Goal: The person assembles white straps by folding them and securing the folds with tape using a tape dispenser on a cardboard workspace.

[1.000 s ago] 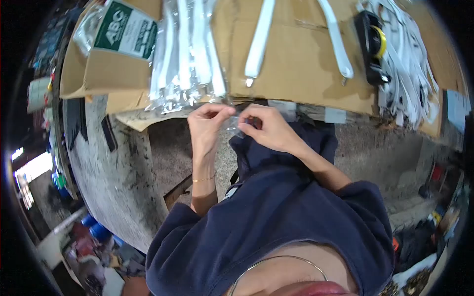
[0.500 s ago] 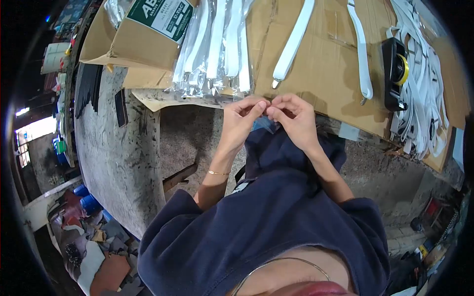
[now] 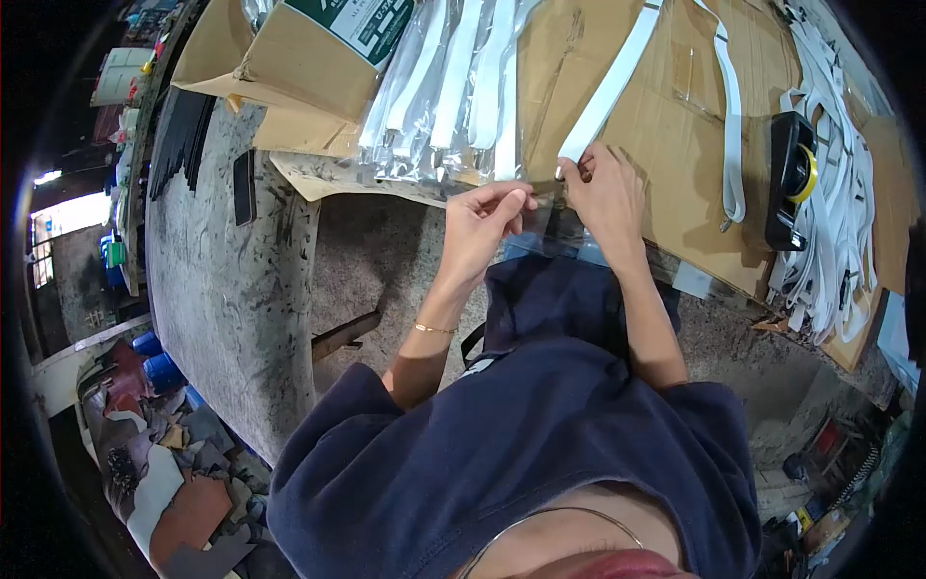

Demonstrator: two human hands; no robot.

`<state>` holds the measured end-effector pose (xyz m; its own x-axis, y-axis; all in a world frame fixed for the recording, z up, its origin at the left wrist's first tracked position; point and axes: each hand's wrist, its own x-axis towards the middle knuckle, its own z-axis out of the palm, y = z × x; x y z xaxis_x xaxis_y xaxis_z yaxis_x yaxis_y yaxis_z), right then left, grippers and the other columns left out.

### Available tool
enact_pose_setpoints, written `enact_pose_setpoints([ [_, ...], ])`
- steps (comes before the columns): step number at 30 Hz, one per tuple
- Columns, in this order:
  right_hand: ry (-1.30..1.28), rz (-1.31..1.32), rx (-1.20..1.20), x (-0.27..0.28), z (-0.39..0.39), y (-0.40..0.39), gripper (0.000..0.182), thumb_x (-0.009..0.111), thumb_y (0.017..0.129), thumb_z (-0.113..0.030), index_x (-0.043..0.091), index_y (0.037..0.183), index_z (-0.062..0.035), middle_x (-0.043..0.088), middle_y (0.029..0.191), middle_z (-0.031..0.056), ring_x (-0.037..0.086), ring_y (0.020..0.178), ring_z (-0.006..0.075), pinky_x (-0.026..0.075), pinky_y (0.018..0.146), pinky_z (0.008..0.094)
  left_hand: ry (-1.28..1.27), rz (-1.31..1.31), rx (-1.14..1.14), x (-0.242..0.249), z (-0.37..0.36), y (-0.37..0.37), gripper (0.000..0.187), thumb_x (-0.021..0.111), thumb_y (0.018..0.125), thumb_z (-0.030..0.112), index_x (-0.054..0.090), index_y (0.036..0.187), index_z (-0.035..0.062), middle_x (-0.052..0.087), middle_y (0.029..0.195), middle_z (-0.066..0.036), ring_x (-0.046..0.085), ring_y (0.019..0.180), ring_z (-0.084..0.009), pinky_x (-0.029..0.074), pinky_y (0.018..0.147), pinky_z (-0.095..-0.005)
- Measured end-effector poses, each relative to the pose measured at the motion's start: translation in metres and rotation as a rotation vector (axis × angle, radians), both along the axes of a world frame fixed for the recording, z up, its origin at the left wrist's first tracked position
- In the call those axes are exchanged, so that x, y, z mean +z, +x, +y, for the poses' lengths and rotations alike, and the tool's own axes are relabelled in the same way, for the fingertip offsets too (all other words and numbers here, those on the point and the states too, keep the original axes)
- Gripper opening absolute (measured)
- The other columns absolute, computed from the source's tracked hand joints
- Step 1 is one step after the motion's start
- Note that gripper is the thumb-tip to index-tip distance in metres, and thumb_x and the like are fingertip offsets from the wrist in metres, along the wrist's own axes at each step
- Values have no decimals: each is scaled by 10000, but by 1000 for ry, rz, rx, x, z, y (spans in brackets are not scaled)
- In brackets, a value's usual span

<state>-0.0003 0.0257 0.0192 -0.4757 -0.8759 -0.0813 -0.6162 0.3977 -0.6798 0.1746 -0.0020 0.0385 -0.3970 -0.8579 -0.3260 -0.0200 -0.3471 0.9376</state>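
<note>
"What has the left hand (image 3: 521,202) got?"

"The thumb and forefinger are pinched together on the edge of a clear plastic bag (image 3: 558,230), from what I can see over here. The bag hangs between the two hands, just off the front edge of the cardboard sheet (image 3: 666,130)."

"And the right hand (image 3: 571,175)?"

"Up at the lower end of the white strap (image 3: 610,92), fingers bent, thumb right by the metal clip. Whether they've closed on it, I can't tell. The strap lies slanting over the cardboard."

"Anything beside it?"

"A second strap (image 3: 733,145) lies to the right, its clip toward the front edge. Past that there's the black tape dispenser (image 3: 783,207) with a yellow ring, just beside a heap of white straps (image 3: 834,227)."

"What about the left side?"

"A row of bagged white straps (image 3: 444,106), side by side, clips toward the person. Next to them sits an open cardboard box (image 3: 289,68), with a green-and-white label (image 3: 365,27) showing at its upper part."
</note>
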Motion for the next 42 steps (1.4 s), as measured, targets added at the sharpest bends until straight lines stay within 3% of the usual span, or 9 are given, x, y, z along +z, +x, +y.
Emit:
enact_pose_setpoints([
  [2, -3, -19, -18, 0, 2, 0, 297, 672, 829, -275, 612, 896, 8, 624, 890, 193, 622, 799, 394, 477, 713, 473, 3, 20, -33, -6, 0, 2, 174, 590, 924, 94, 689, 972, -40, 683, 838, -57, 566, 655, -73, 419, 563, -201],
  [4, -141, -132, 10, 3, 6, -7, 236, 674, 842, -210, 608, 894, 11, 639, 885, 140, 640, 759, 302, 489, 683, 409, 64, 70, -18, -11, -1, 2, 181, 612, 912, 99, 702, 959, -51, 679, 800, -67, 555, 621, -65, 441, 553, -207],
  [5, -144, -123, 5, -2, 7, -13, 236, 674, 842, -210, 608, 894, 11, 639, 885, 140, 640, 759, 302, 489, 683, 409, 62, 78, -24, -12, -1, -3, 181, 612, 912, 99, 702, 959, -51, 679, 800, -67, 555, 621, -65, 441, 553, -207],
  [7, -329, -859, -90, -7, 8, -20, 159, 658, 869, -133, 601, 901, 12, 642, 897, 74, 631, 750, 179, 501, 684, 323, -7, 63, -8, -7, 2, -13, 188, 622, 908, 97, 700, 981, -57, 696, 834, -85, 567, 646, -66, 462, 600, -198],
  [8, -355, -1058, -151, -7, 13, -24, 113, 637, 893, -90, 603, 943, 5, 635, 915, 47, 604, 784, 109, 508, 714, 265, -29, 69, -39, -4, 1, -14, 174, 633, 892, 65, 695, 989, -65, 706, 850, -102, 585, 686, -70, 476, 646, -193],
  [14, -321, -1400, -99, 4, 32, -51, 153, 654, 873, -48, 603, 1003, 15, 642, 923, 76, 611, 811, 130, 518, 733, 273, -30, 65, -31, -18, 3, -29, 117, 697, 805, -14, 706, 915, -53, 702, 832, -108, 580, 656, -86, 454, 595, -211],
  [18, -347, -1450, -76, 17, 39, -57, 156, 663, 859, -33, 603, 994, 19, 645, 926, 77, 613, 790, 130, 514, 728, 267, -40, -14, -95, -10, 8, -45, 139, 740, 771, -8, 717, 903, -44, 698, 781, -69, 603, 671, -65, 483, 616, -201],
  [32, -320, -914, 77, 17, 45, -66, 109, 714, 800, -16, 625, 862, -10, 655, 817, 29, 595, 756, 69, 480, 698, 227, -29, -44, -147, -14, 17, -58, 137, 719, 795, 4, 712, 922, -49, 701, 793, -79, 610, 667, -84, 476, 611, -200],
  [42, -178, -1118, 13, 0, 42, -67, 125, 724, 799, -38, 637, 863, 25, 647, 772, 18, 588, 747, 57, 466, 666, 217, 28, -12, -181, -17, 19, -73, 192, 705, 846, 93, 688, 969, -53, 694, 809, -68, 635, 714, -102, 495, 649, -232],
])
